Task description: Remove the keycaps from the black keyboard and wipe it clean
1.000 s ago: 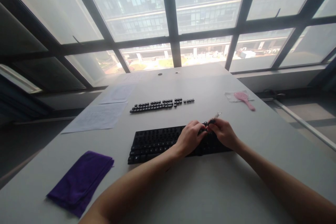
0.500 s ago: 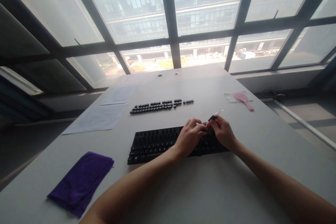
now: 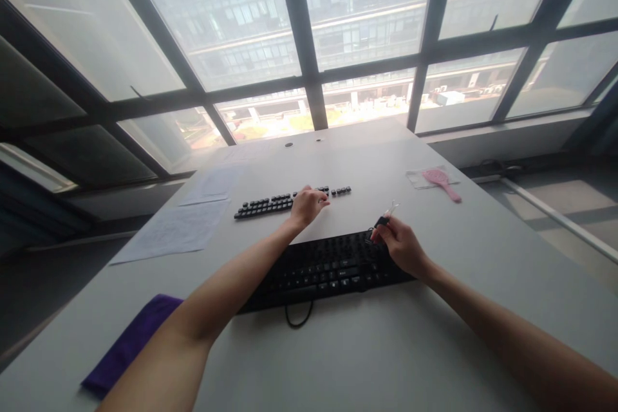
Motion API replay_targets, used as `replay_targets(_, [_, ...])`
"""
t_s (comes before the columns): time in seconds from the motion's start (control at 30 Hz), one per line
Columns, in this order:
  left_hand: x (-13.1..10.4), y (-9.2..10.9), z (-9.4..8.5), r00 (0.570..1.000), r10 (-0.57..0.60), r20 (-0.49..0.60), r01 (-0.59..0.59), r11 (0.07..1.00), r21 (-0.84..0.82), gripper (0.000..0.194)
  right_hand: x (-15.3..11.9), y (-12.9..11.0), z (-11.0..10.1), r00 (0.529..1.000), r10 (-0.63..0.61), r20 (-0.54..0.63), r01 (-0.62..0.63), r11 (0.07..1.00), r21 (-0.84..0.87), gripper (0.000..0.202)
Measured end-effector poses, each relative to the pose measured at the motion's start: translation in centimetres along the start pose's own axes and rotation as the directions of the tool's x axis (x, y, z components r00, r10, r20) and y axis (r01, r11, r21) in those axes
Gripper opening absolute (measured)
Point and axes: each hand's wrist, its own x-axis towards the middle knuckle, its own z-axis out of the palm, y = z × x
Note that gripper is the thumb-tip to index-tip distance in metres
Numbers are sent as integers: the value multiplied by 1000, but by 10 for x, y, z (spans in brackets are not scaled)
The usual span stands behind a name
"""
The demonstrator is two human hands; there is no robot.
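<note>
A black keyboard (image 3: 333,264) lies in front of me, with many keys stripped from its upper rows. My right hand (image 3: 403,244), above its right end, is closed on a keycap puller (image 3: 383,221) with a black handle and thin wire ends. Over the far rows of loose black keycaps (image 3: 265,207) is my left hand (image 3: 309,205). Its fingers are pinched together on what looks like a small keycap, mostly hidden by them. Beneath the keyboard's near edge a loop of black cable (image 3: 299,324) sticks out.
A folded purple cloth (image 3: 130,341) lies at the near left, partly behind my left arm. Sheets of paper (image 3: 174,232) rest on the left side of the white table (image 3: 376,347). A pink hairbrush (image 3: 441,181) lies on a clear wrapper at right. Windows stand behind.
My left hand has left the puller and moved away and left to the loose keycaps. The right hand still holds the puller. The keyboard's cable loop has come into sight.
</note>
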Motion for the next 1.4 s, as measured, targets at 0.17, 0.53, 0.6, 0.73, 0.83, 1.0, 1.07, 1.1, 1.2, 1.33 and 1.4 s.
replay_targets(0.17, [-3, -8, 9, 998, 61, 14, -61, 998, 28, 5, 0, -5, -2, 1000, -1, 24, 1, 1000, -9, 25])
replay_targets(0.53, [-2, -17, 12, 999, 28, -44, -22, 992, 126, 7, 0, -4, -2, 1000, 13, 26, -13, 1000, -2, 24])
replay_targets(0.6, [-1, -16, 12, 999, 21, -46, -16, 992, 124, 6, 0, -3, -2, 1000, 16, 23, -16, 1000, 9, 25])
replay_targets(0.73, [-1, -16, 11, 999, 9, -50, -3, 993, 119, 6, 0, -3, -2, 999, 18, 32, -19, 999, 34, 25])
replay_targets(0.83, [1, -13, 4, 997, -1, -75, 9, 994, 106, 10, 1, -1, -3, 1000, 8, 10, -8, 999, 33, 24])
replay_targets(1.0, [-9, 23, -18, 989, 5, -149, 2, 999, 46, 11, 1, 3, -3, 999, 3, -37, -1, 998, 61, 20])
replay_targets(1.07, [-22, 50, -25, 992, 74, -105, -73, 997, 7, 13, 1, 3, -3, 999, -10, -31, 11, 999, 49, 19])
replay_targets(1.1, [-31, 65, -28, 991, 114, -73, -115, 993, -21, 13, 1, 2, -3, 999, -19, -27, 20, 999, 32, 19])
replay_targets(1.2, [-59, 104, -27, 988, 155, -8, -155, 982, -112, 14, 2, -3, -7, 999, -46, -8, 45, 998, -44, 17])
replay_targets(1.33, [-86, 129, -15, 988, 144, 56, -131, 972, -196, 15, 3, -9, -13, 998, -55, 39, 60, 989, -139, 17])
replay_targets(1.4, [-94, 132, -8, 989, 135, 66, -119, 971, -207, 16, 2, -8, -15, 997, -54, 62, 63, 985, -163, 17])
